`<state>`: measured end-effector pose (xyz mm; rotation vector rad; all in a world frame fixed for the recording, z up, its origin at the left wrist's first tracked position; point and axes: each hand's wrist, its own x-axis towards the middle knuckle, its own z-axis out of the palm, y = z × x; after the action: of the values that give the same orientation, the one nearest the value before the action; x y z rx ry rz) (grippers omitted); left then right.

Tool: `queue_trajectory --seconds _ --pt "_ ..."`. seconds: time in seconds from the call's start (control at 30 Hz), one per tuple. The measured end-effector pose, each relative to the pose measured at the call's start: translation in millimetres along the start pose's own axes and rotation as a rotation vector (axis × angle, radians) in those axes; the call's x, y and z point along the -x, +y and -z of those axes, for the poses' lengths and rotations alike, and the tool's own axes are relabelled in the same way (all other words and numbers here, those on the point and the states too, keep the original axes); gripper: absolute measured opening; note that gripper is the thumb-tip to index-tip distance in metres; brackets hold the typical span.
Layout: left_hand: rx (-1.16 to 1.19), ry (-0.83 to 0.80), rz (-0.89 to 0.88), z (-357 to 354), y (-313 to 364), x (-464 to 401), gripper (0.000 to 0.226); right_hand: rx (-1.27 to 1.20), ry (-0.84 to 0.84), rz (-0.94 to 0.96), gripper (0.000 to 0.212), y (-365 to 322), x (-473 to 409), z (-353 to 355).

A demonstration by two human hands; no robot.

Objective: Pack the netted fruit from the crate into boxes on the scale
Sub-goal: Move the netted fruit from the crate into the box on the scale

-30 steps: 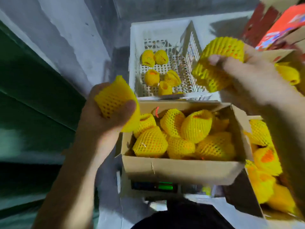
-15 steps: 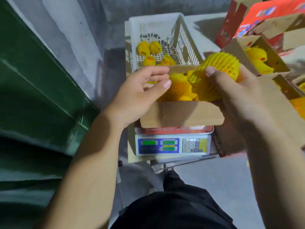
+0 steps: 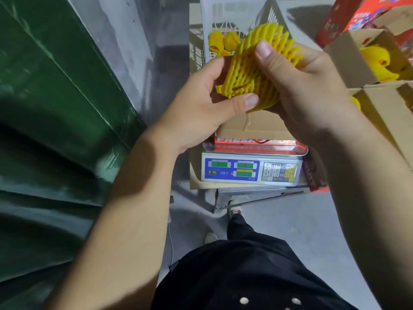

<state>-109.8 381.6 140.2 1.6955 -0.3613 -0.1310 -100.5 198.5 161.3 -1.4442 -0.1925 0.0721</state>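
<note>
Both hands hold one yellow foam-netted fruit (image 3: 257, 72) above the cardboard box (image 3: 254, 126) that stands on the electronic scale (image 3: 252, 171). My left hand (image 3: 201, 108) pinches its lower left edge with thumb and fingers. My right hand (image 3: 297, 86) grips its right side, thumb pressed on top. Behind them the white plastic crate (image 3: 223, 21) holds more netted fruit (image 3: 223, 41). My hands hide what lies inside the box.
At the right stand open cardboard boxes (image 3: 357, 61) holding netted fruit, with red printed cartons (image 3: 357, 16) behind. A green metal wall (image 3: 55, 97) runs along the left. My legs in black trousers (image 3: 245, 276) stand on the grey floor below the scale.
My left hand let go of its own fruit over the box and came across to the fruit in my right hand. The view has tilted down toward the scale.
</note>
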Motion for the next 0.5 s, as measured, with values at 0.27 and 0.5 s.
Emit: queue_trajectory --seconds 0.27,0.5 --pt "0.042 0.022 0.012 1 -1 6 0.050 0.023 0.008 0.018 0.042 -5 1 -7" --pt "0.112 0.016 0.038 -7 -5 6 0.057 -0.065 0.052 0.005 0.037 2 -1 -11"
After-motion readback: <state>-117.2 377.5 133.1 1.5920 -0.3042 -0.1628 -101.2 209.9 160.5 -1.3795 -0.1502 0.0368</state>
